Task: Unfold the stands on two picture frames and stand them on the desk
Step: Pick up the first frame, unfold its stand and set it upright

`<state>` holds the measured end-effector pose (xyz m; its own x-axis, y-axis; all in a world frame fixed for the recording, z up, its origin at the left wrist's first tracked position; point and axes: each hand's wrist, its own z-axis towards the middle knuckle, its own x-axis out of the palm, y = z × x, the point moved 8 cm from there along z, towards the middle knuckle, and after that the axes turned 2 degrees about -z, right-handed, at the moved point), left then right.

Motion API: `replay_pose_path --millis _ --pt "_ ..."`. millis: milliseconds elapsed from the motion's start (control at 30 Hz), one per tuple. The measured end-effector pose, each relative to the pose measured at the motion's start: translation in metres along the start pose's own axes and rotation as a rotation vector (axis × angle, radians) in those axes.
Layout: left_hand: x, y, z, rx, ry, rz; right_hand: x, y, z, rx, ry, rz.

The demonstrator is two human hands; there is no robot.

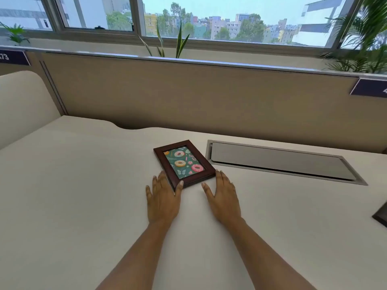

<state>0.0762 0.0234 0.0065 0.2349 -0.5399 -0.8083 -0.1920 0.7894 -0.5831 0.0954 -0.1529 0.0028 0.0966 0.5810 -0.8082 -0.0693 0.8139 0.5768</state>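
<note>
Frame (184, 162) lay flat on bench (83, 185), face up (glass, so fragile). Left hand (163, 197) touched corner, right hand (223, 195) beside, both spread open. Light, stiff; grab edges.

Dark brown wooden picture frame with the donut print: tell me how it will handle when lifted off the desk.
The dark brown wooden picture frame probably stays rigid, given its thick moulded border. Lying flat and face-up on the white desk, it likely slides rather than rolls. Its front looks glazed, so possibly fragile. The left hand touches its near corner.

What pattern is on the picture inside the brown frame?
Doughnuts, butterflies and flowers on a green ground, on the picture; head view.
</note>
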Motion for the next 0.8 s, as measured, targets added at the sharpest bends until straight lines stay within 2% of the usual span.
replay_pose_path --millis 167,400,600,800 --pt "0.002 -0.004 0.015 0.005 -0.038 -0.028 -0.002 0.006 0.02 0.03 -0.082 0.072" --pt "0.007 -0.002 0.02 0.018 -0.009 -0.001 0.004 0.012 0.03 0.03 -0.087 0.073" --pt "0.003 -0.002 0.013 0.035 0.039 -0.221 0.003 0.01 0.017 0.054 -0.085 0.103" --pt "-0.001 0.005 -0.005 -0.058 0.051 -0.48 -0.001 0.008 -0.013 0.063 -0.098 0.126"
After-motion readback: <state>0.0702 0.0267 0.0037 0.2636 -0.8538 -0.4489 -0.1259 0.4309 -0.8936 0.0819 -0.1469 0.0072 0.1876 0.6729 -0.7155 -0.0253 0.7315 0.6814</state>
